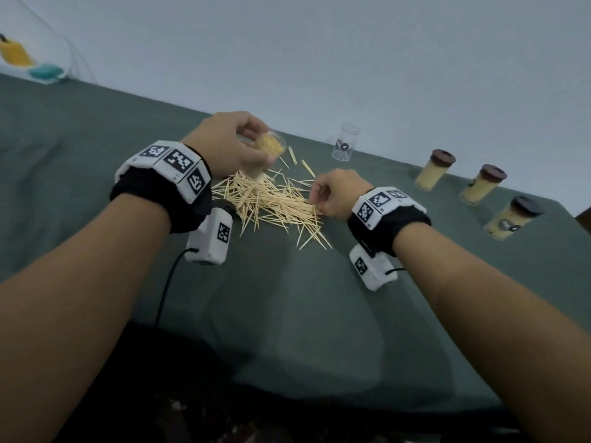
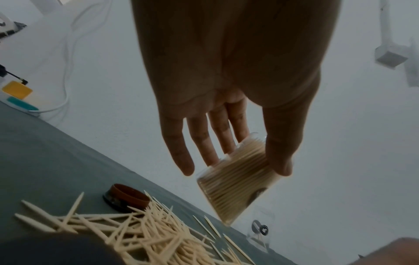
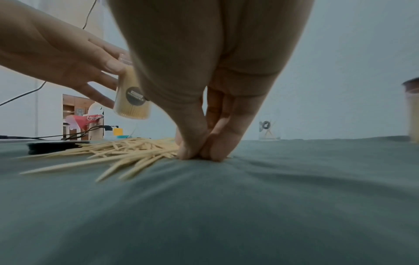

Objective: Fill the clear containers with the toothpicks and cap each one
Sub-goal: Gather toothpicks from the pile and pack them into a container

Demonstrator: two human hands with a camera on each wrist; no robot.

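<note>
Right hand [image 1: 332, 195] is pinching toothpicks [image 1: 271, 203] at pile's 3 o'clock edge | left hand [image 1: 230, 145] is gripping nearly full container [image 2: 238, 181], tilted | advice: gather aligned bundle, feed 1 small bunch.

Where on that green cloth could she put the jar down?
Bare cloth lies between the toothpick pile and the near edge, and far left of the left hand. Crowded: the pile itself and the capped jars at right.

Toothpick-packed clear container [image 1: 270, 148] tilted above loose toothpicks [image 1: 271, 203]; three capped containers [image 1: 483, 184] aside
</note>
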